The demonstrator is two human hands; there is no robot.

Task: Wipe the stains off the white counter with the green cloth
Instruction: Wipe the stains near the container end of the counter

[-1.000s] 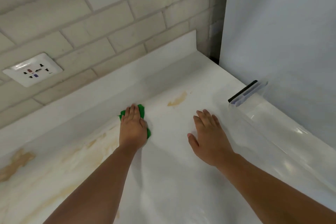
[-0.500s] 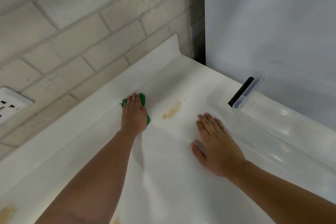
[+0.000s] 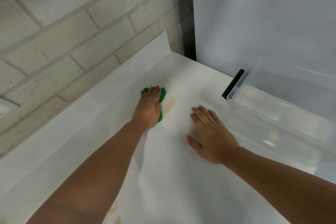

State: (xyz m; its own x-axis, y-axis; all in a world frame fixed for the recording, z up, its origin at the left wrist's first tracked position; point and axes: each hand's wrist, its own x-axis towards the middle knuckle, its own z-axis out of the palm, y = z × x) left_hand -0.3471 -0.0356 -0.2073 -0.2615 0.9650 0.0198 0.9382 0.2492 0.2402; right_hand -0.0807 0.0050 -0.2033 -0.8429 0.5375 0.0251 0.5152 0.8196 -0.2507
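Near the back corner of the white counter (image 3: 163,178), where a low upstand meets the brick wall (image 3: 72,29), the green cloth (image 3: 163,94) is pressed flat under the left hand (image 3: 148,108). The palm is laid on top of the cloth with the fingers held close together and pointed toward the wall; green edges are seen past the fingertips and along the thumb side of the hand, down to a small tip near the wrist. A tan stain (image 3: 169,105) is found on the counter just beside the cloth, on its right, touching or nearly touching the cloth's edge; which of the two cannot be told. The right hand (image 3: 211,132) is laid palm down on the bare counter, apart from the stain, with the fingers together and the thumb spread out to the side; nothing is held in it. A clear plastic container (image 3: 272,114) with a black clip (image 3: 233,83) on its near end is set to the right of that hand, against a pale grey panel (image 3: 263,14). Further faint tan marks (image 3: 113,212) are seen at the bottom edge of the view, beside the left forearm. A white wall socket (image 3: 6,106) is partly seen at the left edge.
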